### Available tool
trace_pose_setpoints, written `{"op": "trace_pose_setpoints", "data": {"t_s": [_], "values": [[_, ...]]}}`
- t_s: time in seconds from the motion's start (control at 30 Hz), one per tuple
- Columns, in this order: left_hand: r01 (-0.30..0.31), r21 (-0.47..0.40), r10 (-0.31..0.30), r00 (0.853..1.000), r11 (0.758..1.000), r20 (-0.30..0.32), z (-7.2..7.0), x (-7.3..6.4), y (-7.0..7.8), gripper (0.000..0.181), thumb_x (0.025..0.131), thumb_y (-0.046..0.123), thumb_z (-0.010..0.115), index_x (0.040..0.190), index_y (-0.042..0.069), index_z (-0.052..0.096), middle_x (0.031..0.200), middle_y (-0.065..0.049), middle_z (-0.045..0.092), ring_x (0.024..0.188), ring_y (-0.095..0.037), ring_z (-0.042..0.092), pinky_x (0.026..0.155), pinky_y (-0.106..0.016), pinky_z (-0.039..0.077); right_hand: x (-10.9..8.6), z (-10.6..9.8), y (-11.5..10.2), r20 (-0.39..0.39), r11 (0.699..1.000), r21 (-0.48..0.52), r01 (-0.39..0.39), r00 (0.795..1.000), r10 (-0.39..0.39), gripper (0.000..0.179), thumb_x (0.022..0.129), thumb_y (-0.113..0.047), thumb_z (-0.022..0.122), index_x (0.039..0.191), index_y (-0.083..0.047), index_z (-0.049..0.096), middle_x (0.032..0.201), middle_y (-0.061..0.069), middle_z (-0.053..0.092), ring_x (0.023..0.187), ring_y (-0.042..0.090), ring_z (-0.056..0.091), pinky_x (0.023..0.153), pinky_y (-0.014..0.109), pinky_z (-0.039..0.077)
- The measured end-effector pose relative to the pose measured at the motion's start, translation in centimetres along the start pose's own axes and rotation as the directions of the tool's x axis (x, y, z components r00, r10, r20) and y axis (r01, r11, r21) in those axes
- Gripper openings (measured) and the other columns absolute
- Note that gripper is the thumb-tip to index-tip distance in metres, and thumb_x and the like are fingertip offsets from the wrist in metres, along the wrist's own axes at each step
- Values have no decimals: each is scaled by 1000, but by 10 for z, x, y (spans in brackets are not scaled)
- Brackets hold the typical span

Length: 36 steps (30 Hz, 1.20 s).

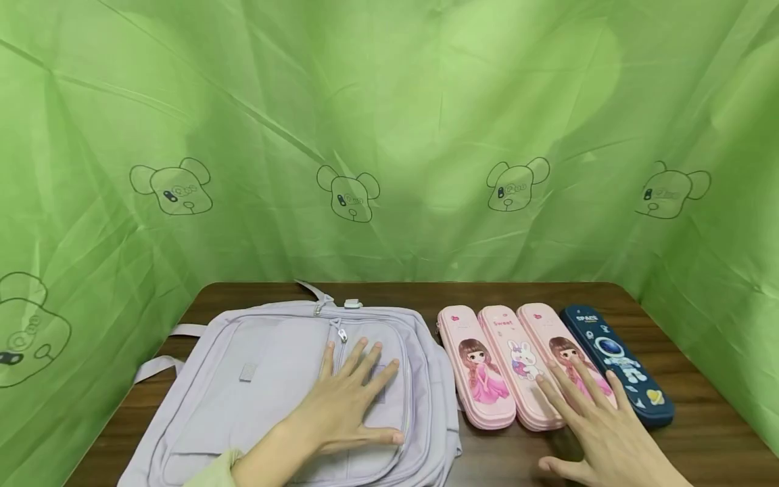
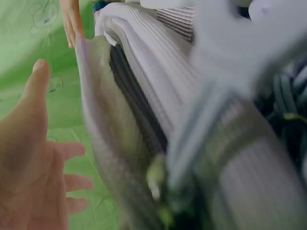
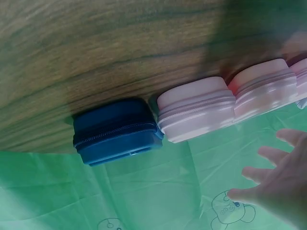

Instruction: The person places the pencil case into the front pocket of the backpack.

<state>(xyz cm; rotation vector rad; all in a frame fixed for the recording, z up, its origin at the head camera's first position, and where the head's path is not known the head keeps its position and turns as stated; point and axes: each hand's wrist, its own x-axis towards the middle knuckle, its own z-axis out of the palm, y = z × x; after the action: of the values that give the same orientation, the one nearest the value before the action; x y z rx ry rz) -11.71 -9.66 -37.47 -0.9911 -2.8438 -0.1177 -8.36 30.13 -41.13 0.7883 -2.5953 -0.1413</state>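
A pale lavender backpack (image 1: 268, 379) lies flat on the left half of the table. My left hand (image 1: 341, 406) is spread palm down over its front pocket, fingers straight; in the left wrist view that hand (image 2: 31, 158) appears beside the bag's blurred zipped edge (image 2: 153, 81). To the right is a row of zipped pencil cases: a pink one with a girl (image 1: 468, 325), a pink one with a rabbit (image 1: 504, 338), another pink girl case (image 1: 538, 321) and a navy astronaut case (image 1: 587, 325). My right hand (image 1: 602, 433) hovers over their near ends, fingers spread, gripping nothing.
The dark wooden table (image 1: 505, 460) has rounded far corners. Green cloth (image 1: 420, 101) with bear-head outlines hangs around its back and sides. Straps (image 1: 158, 367) stick out at the backpack's left, and a zipper pull (image 1: 343, 335) lies near the left fingertips.
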Motion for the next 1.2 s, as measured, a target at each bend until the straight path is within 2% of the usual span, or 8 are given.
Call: {"op": "trace_pose_setpoints", "data": {"t_s": [0.17,0.3,0.5,0.67,0.77,0.97,1.2], "values": [[-21,-15,22,998,1000,59,-1,8,5,93,74,83,34,145,22,35,149,-15,27,137,-37,15,100,-70,8,0,2,0,-1,1000,0,3,1000,-3,104,67,-79,53,147,-17,28,142,18,36,140,24,-4,106,59,-6],[-31,9,31,996,999,81,-1,15,7,91,74,82,37,146,27,32,150,-14,25,137,-37,15,99,-70,8,2,3,-1,-4,1000,5,6,1000,-6,103,68,-78,54,145,-15,31,140,18,39,140,25,-1,106,60,-4],[-53,38,49,994,998,100,-2,19,8,86,74,81,38,144,30,37,149,-15,26,137,-36,16,100,-69,9,6,1,-6,21,1000,21,-11,1000,11,101,69,-77,54,146,-16,30,143,19,35,140,29,2,106,59,-7],[-52,65,46,995,997,88,-2,19,5,82,74,81,38,139,31,45,148,-15,29,137,-36,17,99,-70,10,6,0,-7,39,999,36,-36,999,34,101,69,-75,56,145,-14,31,144,21,32,139,34,4,106,56,-11],[-62,62,58,995,996,75,1,20,6,80,75,81,38,135,30,49,146,-16,32,137,-36,18,99,-70,10,2,1,-6,41,998,34,-50,998,48,102,68,-76,56,146,-15,31,148,16,28,139,33,4,106,55,-12],[-73,77,69,996,994,57,4,20,6,77,76,81,35,132,31,52,145,-16,35,137,-36,19,99,-70,11,-5,3,-4,17,999,27,-42,999,42,103,67,-77,57,147,-17,30,144,17,33,139,32,6,106,56,-11],[-59,99,55,998,993,33,-8,13,-1,78,75,82,34,132,32,52,145,-15,35,137,-37,15,100,-70,7,-6,2,-4,27,998,35,-42,999,41,102,68,-76,57,148,-20,27,149,14,25,139,33,7,105,55,-13]]}}
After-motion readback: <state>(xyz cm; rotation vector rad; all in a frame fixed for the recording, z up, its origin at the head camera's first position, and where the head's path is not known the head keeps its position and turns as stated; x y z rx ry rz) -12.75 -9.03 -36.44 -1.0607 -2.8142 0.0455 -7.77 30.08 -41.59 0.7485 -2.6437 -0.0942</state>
